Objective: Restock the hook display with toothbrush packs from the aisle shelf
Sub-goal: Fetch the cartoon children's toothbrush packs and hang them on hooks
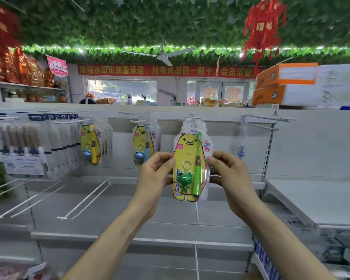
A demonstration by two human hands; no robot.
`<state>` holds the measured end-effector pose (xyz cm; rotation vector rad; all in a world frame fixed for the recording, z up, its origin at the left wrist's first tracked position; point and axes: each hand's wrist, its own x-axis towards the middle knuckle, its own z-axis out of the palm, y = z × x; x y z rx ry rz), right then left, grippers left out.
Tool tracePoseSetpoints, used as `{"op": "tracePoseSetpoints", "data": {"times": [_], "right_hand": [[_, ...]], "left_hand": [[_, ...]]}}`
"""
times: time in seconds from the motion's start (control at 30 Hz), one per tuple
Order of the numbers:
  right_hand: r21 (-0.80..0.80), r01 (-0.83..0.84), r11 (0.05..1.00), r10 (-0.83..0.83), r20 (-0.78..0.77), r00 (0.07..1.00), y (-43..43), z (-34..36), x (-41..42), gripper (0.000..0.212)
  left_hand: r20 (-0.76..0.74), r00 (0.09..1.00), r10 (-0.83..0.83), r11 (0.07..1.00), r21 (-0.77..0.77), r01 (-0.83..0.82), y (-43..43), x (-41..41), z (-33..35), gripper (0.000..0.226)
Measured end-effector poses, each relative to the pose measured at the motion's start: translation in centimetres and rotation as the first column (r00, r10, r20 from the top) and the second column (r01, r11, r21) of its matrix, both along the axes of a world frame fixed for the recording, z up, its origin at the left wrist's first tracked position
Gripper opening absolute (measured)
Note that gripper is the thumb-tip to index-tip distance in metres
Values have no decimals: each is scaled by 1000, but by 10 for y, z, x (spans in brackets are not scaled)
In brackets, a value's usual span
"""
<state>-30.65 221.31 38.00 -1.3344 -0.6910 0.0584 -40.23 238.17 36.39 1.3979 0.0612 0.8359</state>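
Head view: left hand (156, 171) and right hand (229, 170), grip tight on toothbrush-and-frog pack (189, 147).

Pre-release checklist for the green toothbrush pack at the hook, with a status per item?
1. Left hand grips the left edge of the green toothbrush pack: ok.
2. Right hand grips its right edge: ok.
3. Pack upright, printed front facing out: ok.
4. Pack's hang hole threaded on the hook: cannot tell, as the top is blurred against the rail.
5. Room left on that hook behind the pack: cannot tell, hidden by the pack.
6. Blue toothbrush packs hang apart, to the left of the held pack: ok.
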Motion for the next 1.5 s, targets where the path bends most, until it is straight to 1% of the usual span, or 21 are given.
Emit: {"op": "tracePoseSetpoints", "data": {"times": [0.2,0.37,0.5,0.63,0.83,0.97,1.17,1.23,1.3,1.33,1.4,1.5], "right_hand": [[25,11,1000,-12,32,999,5,-2,1,17],[-19,76,997,-76,24,997,21,-3,25,15],[-72,166,983,-168,-12,986,43,-8,63,16],[-141,228,963,-232,-16,972,70,-8,105,16],[-191,268,944,-282,-53,958,99,-6,148,16],[-213,303,929,-315,-25,949,106,-6,158,20],[-222,310,925,-324,-31,945,110,-2,164,19],[-232,319,919,-334,-28,942,110,-3,164,18],[-245,342,907,-354,-5,935,106,-5,161,17],[-256,357,898,-366,14,931,101,-7,157,16],[-291,400,869,-394,83,916,86,-13,146,15],[-389,489,781,-410,272,871,45,-28,135,19]], "left_hand": [[9,999,-32,999,20,32,11,8,-6,10],[-49,998,-26,998,48,28,27,37,-7,9],[-114,988,101,981,176,-80,47,76,-8,12],[-161,958,238,924,341,-173,69,119,-4,12],[-224,926,305,886,422,-190,91,161,4,14],[-211,903,374,811,547,-208,101,175,3,16],[-223,900,374,808,554,-198,107,185,6,14],[-227,896,381,802,564,-198,102,179,10,10],[-205,881,426,765,602,-230,96,169,12,3],[-164,864,476,718,640,-274,92,163,10,2],[-58,835,546,610,711,-349,78,154,4,7],[30,866,498,546,765,-341,34,150,-6,10]]}}
